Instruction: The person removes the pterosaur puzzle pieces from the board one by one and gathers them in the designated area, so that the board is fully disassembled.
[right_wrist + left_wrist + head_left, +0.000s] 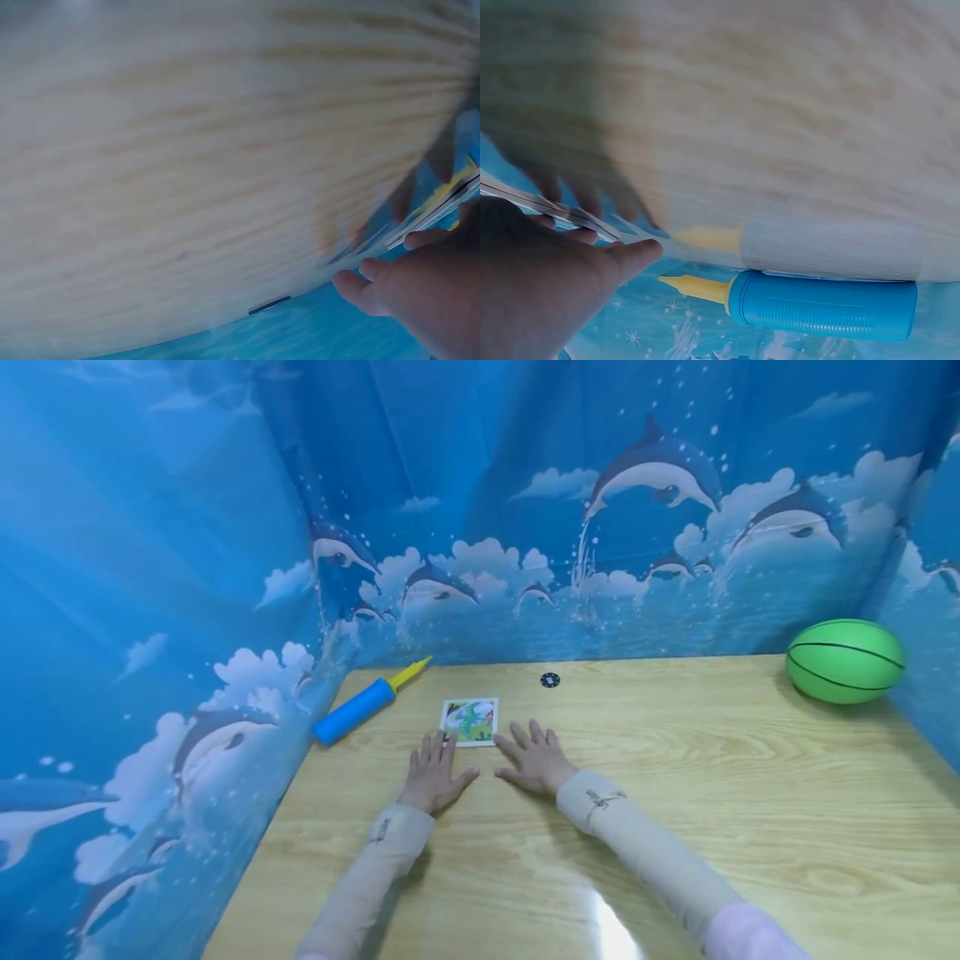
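Observation:
A small square picture card with a white border lies flat on the wooden table. My left hand rests flat on the table with straight fingers, its fingertips at the card's near left corner. My right hand lies flat too, fingers spread, touching the card's near right edge. In the left wrist view the card shows as a thin edge at my fingertips. The right wrist view shows the card's edge just past my fingertips. Neither hand grips anything.
A blue hand pump with a yellow nozzle lies left of the card against the dolphin backdrop; it also fills the left wrist view. A small black disc sits behind the card. A green ball rests in the far right corner.

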`<action>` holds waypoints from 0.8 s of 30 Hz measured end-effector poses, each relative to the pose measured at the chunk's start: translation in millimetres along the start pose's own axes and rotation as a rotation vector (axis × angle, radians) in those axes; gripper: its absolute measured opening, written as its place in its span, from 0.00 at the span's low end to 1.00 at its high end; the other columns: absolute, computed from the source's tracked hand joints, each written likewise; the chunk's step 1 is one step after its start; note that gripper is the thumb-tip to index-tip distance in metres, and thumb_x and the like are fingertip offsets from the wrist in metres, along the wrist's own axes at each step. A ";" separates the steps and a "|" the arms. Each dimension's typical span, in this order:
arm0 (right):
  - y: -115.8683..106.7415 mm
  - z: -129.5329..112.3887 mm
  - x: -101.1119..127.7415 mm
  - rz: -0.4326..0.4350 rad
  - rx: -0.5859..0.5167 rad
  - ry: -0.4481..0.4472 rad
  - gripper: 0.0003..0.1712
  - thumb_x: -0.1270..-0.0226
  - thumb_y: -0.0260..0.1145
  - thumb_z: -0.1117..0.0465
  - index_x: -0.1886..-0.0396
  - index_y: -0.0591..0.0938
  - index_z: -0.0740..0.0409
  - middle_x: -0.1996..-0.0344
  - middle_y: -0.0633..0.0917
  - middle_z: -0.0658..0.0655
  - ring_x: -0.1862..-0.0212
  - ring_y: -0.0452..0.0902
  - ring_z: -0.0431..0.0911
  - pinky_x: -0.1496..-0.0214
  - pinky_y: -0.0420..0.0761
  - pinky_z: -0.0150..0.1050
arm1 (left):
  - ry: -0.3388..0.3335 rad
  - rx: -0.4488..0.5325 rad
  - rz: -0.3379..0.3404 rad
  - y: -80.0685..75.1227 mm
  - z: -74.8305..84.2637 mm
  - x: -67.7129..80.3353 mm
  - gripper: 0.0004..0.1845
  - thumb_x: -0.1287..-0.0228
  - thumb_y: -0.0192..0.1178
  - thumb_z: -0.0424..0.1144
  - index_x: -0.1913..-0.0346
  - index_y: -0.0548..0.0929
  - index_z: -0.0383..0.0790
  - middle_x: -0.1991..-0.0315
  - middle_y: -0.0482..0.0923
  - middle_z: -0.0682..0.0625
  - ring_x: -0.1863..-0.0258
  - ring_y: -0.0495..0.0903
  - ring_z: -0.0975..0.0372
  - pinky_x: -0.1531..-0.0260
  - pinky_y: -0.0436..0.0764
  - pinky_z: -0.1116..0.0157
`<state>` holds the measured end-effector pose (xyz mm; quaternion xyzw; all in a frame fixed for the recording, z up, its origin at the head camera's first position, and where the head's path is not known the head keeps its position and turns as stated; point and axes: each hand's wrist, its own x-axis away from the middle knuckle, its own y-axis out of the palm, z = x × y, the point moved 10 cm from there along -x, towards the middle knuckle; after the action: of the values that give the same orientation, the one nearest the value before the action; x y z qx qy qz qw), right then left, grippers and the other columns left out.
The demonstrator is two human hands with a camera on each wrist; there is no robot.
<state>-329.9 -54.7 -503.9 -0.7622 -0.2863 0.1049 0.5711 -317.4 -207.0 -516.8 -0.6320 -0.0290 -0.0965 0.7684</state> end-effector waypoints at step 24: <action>-13.0 58.1 48.3 0.023 -0.053 0.043 0.38 0.26 0.48 0.37 0.23 0.57 0.46 0.22 0.50 0.62 0.23 0.38 0.70 0.26 0.41 0.71 | 0.050 0.013 -0.089 15.1 75.9 -5.0 0.47 0.32 0.42 0.68 0.21 0.45 0.43 0.21 0.36 0.37 0.22 0.36 0.40 0.24 0.42 0.40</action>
<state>-323.0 21.6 -502.6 -0.7822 -0.2680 0.0875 0.5556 -313.6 -129.6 -517.1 -0.6225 -0.0385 -0.1461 0.7679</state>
